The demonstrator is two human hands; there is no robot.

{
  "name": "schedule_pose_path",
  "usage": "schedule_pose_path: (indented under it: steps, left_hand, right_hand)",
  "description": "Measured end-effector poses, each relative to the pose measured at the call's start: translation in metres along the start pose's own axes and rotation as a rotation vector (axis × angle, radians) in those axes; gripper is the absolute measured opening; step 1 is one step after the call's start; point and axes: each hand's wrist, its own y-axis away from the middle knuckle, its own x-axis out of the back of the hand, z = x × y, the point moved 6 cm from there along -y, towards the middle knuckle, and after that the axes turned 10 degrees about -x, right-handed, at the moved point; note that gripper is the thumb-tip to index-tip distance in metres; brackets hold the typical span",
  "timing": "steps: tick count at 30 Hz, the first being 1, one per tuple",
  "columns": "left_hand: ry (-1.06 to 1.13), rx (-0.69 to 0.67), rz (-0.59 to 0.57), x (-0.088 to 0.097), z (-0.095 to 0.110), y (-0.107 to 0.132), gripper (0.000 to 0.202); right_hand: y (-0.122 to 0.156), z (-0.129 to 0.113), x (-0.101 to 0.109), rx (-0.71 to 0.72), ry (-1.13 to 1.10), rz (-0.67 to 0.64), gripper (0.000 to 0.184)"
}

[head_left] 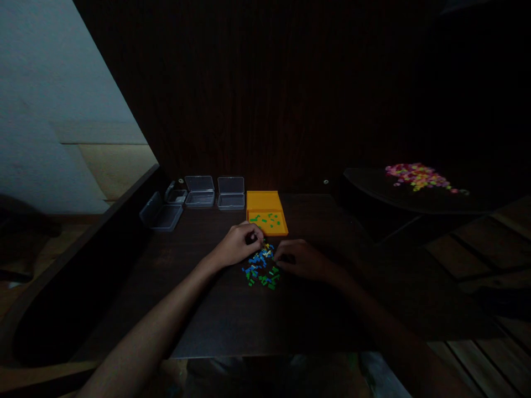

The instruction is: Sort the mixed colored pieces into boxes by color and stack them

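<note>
A small heap of blue, green and yellow pieces (262, 269) lies on the dark wooden table (232, 315). My left hand (238, 244) rests at the heap's upper left edge, fingers curled together over something too small to make out. My right hand (299, 260), dim in shadow, lies at the heap's right edge with fingers bent down onto the pieces. Just behind the heap stands an open orange box (266, 213) with several green pieces inside.
Three clear plastic boxes stand open in a row at the back left: (162, 213), (199, 190), (231, 192). A second heap of pink and yellow pieces (417, 177) lies on a dark raised surface at the right. A dark wall rises behind the table.
</note>
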Motion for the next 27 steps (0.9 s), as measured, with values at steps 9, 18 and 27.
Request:
schedule_pose_path:
  steps: [9,18,27]
  left_hand:
    - [-0.184,-0.014,-0.092,0.005,-0.026,-0.028,0.007]
    - [-0.190,0.053,-0.113,0.016,-0.045,-0.053,0.011]
    - [-0.178,0.023,-0.214,0.007,-0.051,-0.050,0.013]
  right_hand:
    - [-0.002,-0.005,-0.005,-0.021,0.083,0.012,0.014]
    - [0.000,-0.004,-0.007,-0.027,0.092,0.015,0.013]
    - [-0.001,-0.008,-0.006,-0.024,0.103,0.030,0.011]
